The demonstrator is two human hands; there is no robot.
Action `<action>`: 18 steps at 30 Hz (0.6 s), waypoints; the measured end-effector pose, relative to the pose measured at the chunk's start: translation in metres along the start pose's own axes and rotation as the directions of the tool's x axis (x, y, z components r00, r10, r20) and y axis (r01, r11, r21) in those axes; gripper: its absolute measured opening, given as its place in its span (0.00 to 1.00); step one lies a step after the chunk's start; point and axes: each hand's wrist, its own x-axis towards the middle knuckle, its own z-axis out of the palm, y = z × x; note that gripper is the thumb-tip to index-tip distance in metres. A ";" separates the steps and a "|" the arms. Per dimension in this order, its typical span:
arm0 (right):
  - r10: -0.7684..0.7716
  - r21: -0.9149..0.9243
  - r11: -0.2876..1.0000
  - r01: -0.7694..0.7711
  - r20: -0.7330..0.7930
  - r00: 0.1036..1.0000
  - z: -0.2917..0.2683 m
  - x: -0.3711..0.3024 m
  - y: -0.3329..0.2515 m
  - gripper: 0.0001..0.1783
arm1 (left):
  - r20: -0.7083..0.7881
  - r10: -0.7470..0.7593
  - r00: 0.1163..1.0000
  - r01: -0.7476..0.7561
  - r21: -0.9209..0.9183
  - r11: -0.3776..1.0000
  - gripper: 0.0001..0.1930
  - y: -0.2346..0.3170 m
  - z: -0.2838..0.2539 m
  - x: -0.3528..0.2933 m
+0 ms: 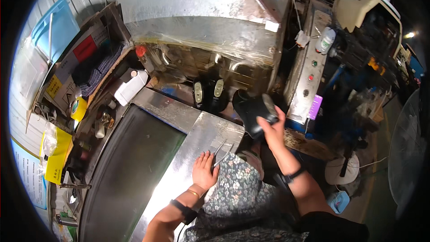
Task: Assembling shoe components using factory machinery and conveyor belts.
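Observation:
My right hand (274,127) grips a black shoe (251,113) above the gap beyond the metal worktop (214,127). The shoe is slightly blurred, with a greyish patch by my fingers. My left hand (206,170) lies on the worktop's near edge, fingers stretched out flat. Two thin metal prongs (222,153) of a tool stick out beside its thumb and fingertips; the rest of that tool is hidden. A pair of black shoes on lasts (218,90) stands upright at the back, pale plates on top.
A dark conveyor belt (139,152) runs along the left, below a metal hood (201,22). A white jug (131,87) and a yellow box (56,152) stand further left. The control panel (309,62) on the right carries buttons, a white bottle (325,40) and a purple card (315,107).

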 end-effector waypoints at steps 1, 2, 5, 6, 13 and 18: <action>-0.124 -0.358 0.920 0.159 0.120 0.985 0.022 0.017 0.013 0.47 | 0.002 -0.015 1.000 0.015 0.003 1.000 0.30 -0.004 -0.004 0.001; 0.025 -0.509 0.855 0.100 0.233 0.972 0.036 0.033 0.032 0.51 | -0.029 -0.068 0.997 0.065 -0.103 0.993 0.31 -0.008 -0.006 0.011; -0.045 -0.743 0.584 0.327 0.372 0.927 0.060 0.070 0.100 0.55 | -0.127 -0.012 0.992 -0.003 -0.119 0.993 0.37 -0.026 -0.013 0.089; 0.181 -0.788 0.590 0.176 0.341 0.923 0.070 0.076 0.103 0.56 | -0.115 -0.029 0.993 0.019 -0.087 0.996 0.40 -0.034 -0.016 0.120; 0.487 -0.791 0.608 -0.065 0.307 0.818 0.120 0.097 0.095 0.58 | -0.052 -0.279 0.959 0.281 0.038 0.959 0.50 -0.108 0.040 0.257; 0.252 -0.607 0.795 0.006 0.340 0.906 0.076 0.091 0.126 0.49 | 0.139 -0.281 0.950 0.302 -0.164 0.939 0.50 -0.087 0.024 0.278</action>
